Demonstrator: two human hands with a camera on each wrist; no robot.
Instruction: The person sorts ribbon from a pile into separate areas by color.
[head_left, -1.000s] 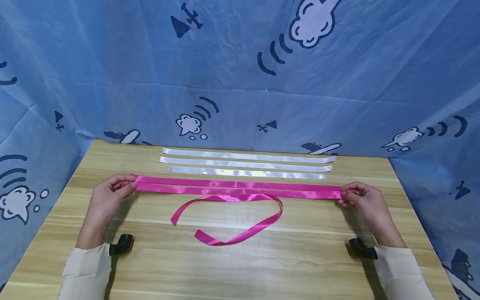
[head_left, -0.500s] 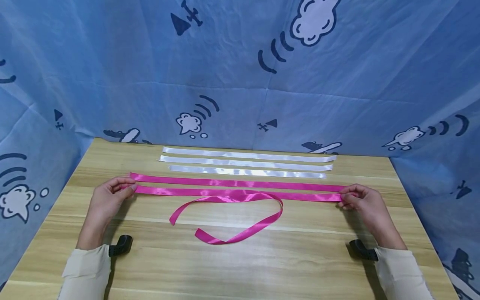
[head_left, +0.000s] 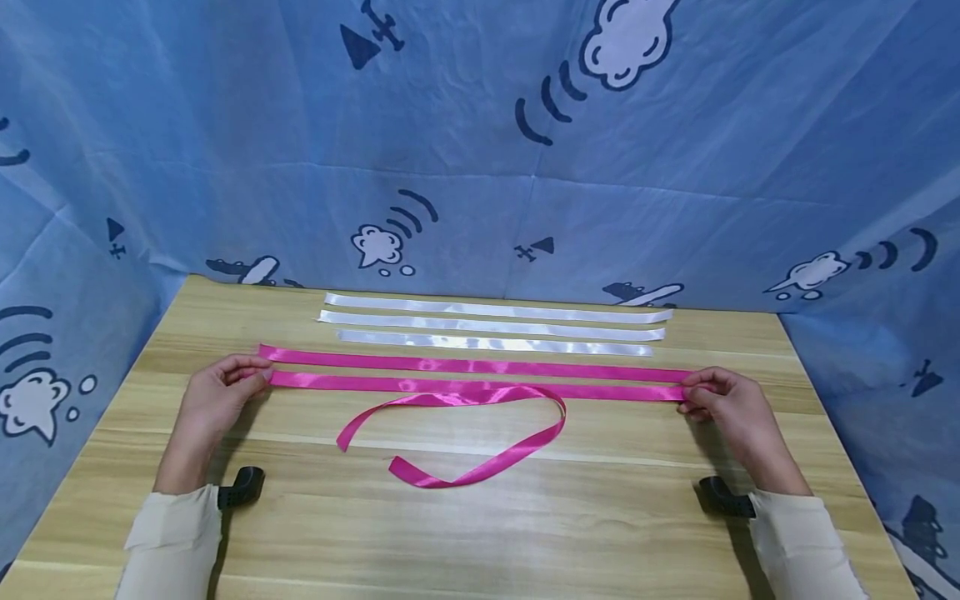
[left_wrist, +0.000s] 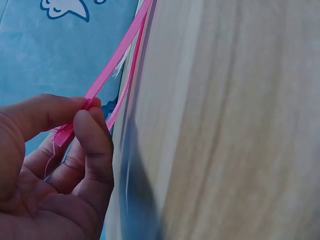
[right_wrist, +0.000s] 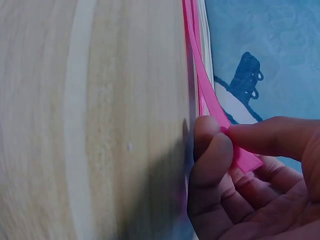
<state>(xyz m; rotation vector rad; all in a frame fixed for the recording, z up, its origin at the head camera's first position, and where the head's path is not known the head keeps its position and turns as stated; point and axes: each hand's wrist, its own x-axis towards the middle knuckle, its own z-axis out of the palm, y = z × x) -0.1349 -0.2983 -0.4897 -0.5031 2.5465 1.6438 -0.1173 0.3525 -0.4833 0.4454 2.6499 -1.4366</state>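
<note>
A pink satin ribbon (head_left: 337,382) stretches straight across the table between both hands. My left hand (head_left: 210,408) pinches its left end between thumb and finger; in the left wrist view the tip of that ribbon (left_wrist: 106,75) sticks out past the fingers, with a loose thread. At the other end, my right hand (head_left: 738,421) pinches the ribbon (right_wrist: 212,102) the same way. Just behind it lies a second straight pink ribbon (head_left: 375,362), parallel and flat. A third pink ribbon (head_left: 517,454) lies in an open loop in front, its far side meeting the held ribbon.
Three white ribbons lie side by side at the back: a rear one (head_left: 495,309), a middle one (head_left: 487,326) and a front one (head_left: 495,342). The wooden table (head_left: 480,542) ends at a blue patterned cloth (head_left: 465,125). A black wrist mount (head_left: 243,487) sits by the left sleeve.
The held pink ribbon has shifted slightly towards me, widening the gap to the pink ribbon behind it. The looped ribbon's left end has slid slightly left. Both hands keep their pinch.
</note>
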